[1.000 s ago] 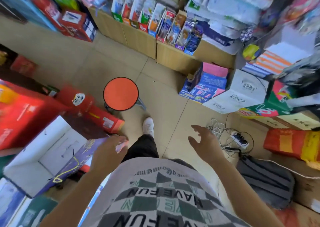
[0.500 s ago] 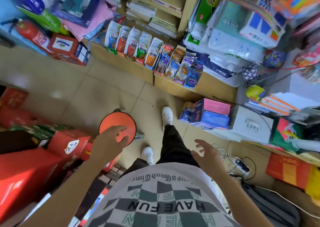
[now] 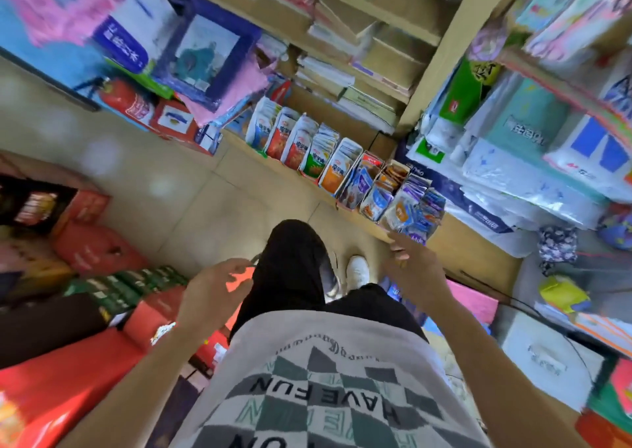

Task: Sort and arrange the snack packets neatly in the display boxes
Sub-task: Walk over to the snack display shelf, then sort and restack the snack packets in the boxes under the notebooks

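While left hand [image 3: 212, 290] hangs open, right hand [image 3: 418, 271] spreads near packets [image 3: 408, 208].

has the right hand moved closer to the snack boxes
Yes. The right hand has moved toward the display boxes, now nearly at the rightmost one.

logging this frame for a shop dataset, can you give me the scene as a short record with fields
setting: shop aisle, tiled floor
snack packets: upright in a row of display boxes on a low shelf
left hand: open, empty
right hand: open, empty, just below the rightmost packets; contact unclear
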### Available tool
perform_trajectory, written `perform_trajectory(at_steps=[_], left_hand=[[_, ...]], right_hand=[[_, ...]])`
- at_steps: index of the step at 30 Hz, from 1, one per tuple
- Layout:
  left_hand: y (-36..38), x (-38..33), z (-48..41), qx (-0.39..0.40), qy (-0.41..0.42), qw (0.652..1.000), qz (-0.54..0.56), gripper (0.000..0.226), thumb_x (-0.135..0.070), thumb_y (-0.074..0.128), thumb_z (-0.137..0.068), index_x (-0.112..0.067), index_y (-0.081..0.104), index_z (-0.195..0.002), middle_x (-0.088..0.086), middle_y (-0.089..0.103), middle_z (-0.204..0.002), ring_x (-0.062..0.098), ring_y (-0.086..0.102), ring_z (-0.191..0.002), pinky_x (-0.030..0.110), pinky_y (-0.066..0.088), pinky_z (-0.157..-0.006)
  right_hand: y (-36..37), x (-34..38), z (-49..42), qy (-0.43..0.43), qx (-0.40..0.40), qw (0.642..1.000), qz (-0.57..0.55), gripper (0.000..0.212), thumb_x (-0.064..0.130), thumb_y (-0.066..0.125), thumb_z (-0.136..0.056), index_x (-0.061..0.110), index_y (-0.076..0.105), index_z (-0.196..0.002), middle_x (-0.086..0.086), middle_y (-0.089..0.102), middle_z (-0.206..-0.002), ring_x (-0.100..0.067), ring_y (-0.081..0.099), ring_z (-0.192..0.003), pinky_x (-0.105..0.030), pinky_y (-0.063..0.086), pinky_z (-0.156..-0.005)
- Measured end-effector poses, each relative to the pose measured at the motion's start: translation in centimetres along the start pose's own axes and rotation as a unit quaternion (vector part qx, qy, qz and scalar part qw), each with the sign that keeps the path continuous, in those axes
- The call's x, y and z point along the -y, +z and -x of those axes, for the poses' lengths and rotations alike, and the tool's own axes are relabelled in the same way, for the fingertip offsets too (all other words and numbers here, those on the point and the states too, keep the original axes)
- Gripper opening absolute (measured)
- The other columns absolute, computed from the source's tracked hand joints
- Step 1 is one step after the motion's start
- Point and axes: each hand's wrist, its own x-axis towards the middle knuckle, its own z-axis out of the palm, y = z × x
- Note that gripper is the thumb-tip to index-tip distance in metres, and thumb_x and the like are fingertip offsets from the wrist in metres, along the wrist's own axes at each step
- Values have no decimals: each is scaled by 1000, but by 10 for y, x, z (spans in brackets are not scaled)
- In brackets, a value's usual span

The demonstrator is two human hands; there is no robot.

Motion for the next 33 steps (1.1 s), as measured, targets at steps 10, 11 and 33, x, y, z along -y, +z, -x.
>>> perform_trajectory(at_steps=[10, 11, 33], left_hand=[[-88, -11, -162, 48, 62, 997, -13, 32, -35, 70, -91, -36, 65, -122, -25, 67, -104, 0, 64, -93, 37, 55, -92], [-95, -15, -186, 64, 76, 995, -19, 31, -35, 69, -91, -36, 65, -121, -26, 66, -103, 0, 64, -93, 37, 54, -93], [174, -56, -511, -63, 551, 799, -232, 89, -53, 69, -84, -16, 32, -156, 13, 28, -163, 35, 30, -143, 52, 32, -113]], right_hand=[[42, 97, -122, 10, -10, 999, -38, 39, 28, 67, -94, 27, 57, -132, 6, 64, -112, -15, 61, -101, -27, 44, -79], [53, 100, -130, 36, -12, 998, -43, 40, 28, 67, -94, 27, 57, -132, 7, 63, -111, -14, 61, -100, -26, 44, -80], [213, -22, -370, -19, -259, 960, 102, 84, 27, 79, -78, 21, 38, -152, -8, 37, -156, -40, 36, -136, -57, 38, -108]])
